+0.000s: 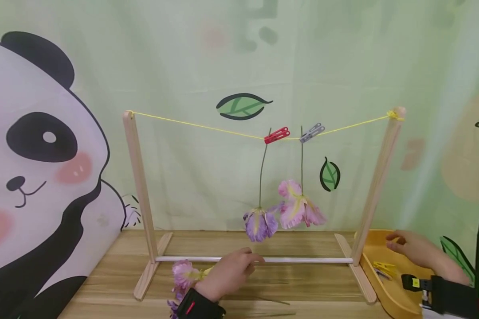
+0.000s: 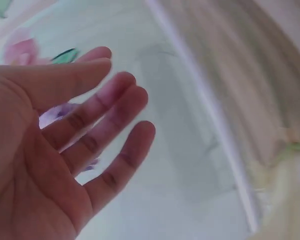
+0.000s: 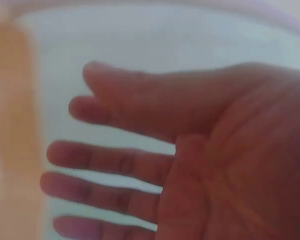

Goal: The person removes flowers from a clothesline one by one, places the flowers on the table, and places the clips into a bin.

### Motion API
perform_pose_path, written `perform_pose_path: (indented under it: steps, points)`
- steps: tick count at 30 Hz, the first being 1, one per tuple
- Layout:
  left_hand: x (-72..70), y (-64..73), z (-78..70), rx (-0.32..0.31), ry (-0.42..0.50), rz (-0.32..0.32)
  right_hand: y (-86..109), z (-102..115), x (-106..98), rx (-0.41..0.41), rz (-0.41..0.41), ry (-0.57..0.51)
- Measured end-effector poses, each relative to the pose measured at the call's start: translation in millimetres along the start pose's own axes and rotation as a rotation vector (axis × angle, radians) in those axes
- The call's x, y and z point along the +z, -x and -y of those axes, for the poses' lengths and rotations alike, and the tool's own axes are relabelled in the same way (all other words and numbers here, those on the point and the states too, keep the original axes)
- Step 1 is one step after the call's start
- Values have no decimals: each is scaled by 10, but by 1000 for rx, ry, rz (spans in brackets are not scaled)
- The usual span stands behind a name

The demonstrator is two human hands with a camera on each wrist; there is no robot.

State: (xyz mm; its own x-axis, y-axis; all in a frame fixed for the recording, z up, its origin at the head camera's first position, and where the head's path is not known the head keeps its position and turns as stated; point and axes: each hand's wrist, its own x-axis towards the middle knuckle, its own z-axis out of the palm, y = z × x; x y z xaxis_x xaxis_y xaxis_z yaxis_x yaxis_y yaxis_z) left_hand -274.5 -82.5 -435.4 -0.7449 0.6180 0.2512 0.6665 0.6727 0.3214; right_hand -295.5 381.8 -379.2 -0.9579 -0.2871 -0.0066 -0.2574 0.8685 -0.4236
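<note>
A: Where do the flowers lie relative to the wooden frame (image 1: 139, 186)?

B: Loose flowers (image 1: 183, 274), pink and purple, on the near side of the frame, toward its left foot. Hanging purple flower (image 1: 260, 226) and hanging pink flower (image 1: 297, 208), heads down between the frame's posts, fixed to its yellow line (image 1: 199, 127) by a red clothespin (image 1: 277, 135) and a grey clothespin (image 1: 313, 132).

A: And the fingers?

B: Left hand (image 1: 229, 272), before the frame's crossbar: fingers gently bent, slightly apart, holding nothing. Right hand (image 1: 417, 252), over the tray (image 1: 377, 246) beside the frame's right foot: fingers nearly straight, gaps between them, nothing held. Thumb and index overlap in both wrist views; whether they touch cannot be told.

A: How should the materials handle?

B: Flowers: presumably light, petals soft and easily creased, stems thin and fairly stiff; best pinched by the stem, clear of the petals. Yellow clothespin (image 1: 385, 268), in the tray: probably smooth and springy, best squeezed at its handle ends.

A: The setting?

B: Wood-grain table (image 1: 311, 283) beneath the frame; pale green cloth (image 1: 175, 53) behind it, with printed leaves and, left of the frame, a panda (image 1: 32, 97).
</note>
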Motion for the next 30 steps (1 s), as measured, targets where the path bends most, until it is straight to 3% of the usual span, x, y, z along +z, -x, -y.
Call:
perform_pose_path:
  steps: [8, 13, 16, 25, 30]
  points:
    - [-284, 16, -166, 92, 260, -74, 174, 561, -195, -67, -101, -6]
    - [-335, 25, -232, 137, 395, -94, 236, 864, -163, -168, -132, -14]
    - [-334, 23, -271, 150, 452, -115, 241, 1026, -124, -241, -100, -45]
    - [-331, 7, -326, 176, 465, -187, 244, 1393, -12, -359, 3, -128]
    - [-328, -11, -346, 130, 457, -229, 217, 1498, 44, -396, -12, -160]
